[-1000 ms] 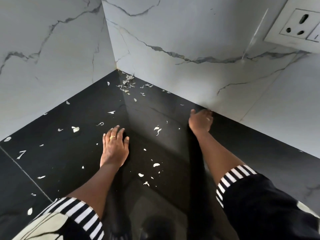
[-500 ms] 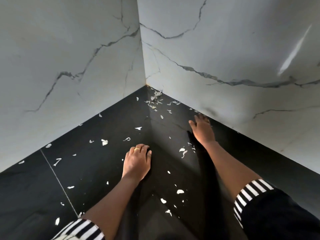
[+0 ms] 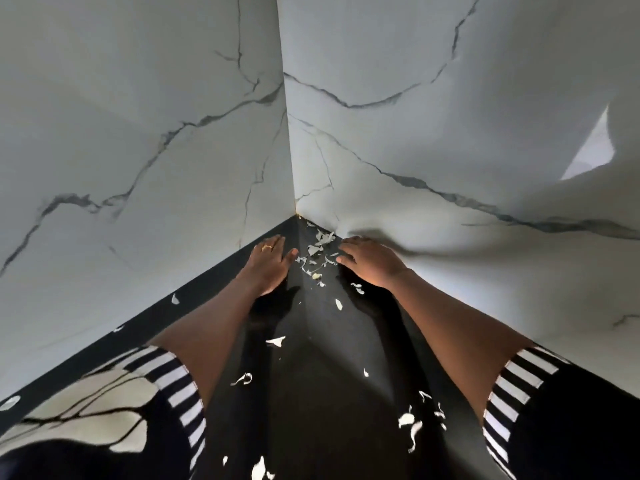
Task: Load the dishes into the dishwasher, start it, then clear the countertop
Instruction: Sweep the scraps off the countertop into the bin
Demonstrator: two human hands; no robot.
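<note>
Two flat hands, left hand [image 3: 268, 266] and right hand [image 3: 372, 263], fingers [image 3: 351, 244] straight, gripping nothing, flank pale papery peel scraps [image 3: 317, 252] heaped in the glossy black bench [image 3: 311, 382] corner. Scraps look featherlight, flimsy: scoop from both sides.

The black, glossy table [image 3: 311, 393] narrows into a far corner. A small heap of pale, papery scraps [image 3: 317, 252] lies in that corner, between the left hand [image 3: 268, 263] and the right hand [image 3: 369, 261], both palm-down on the surface. Looser scraps [image 3: 407, 419] are scattered toward the near edge, with one flake [image 3: 175, 299] by the left edge.
</note>
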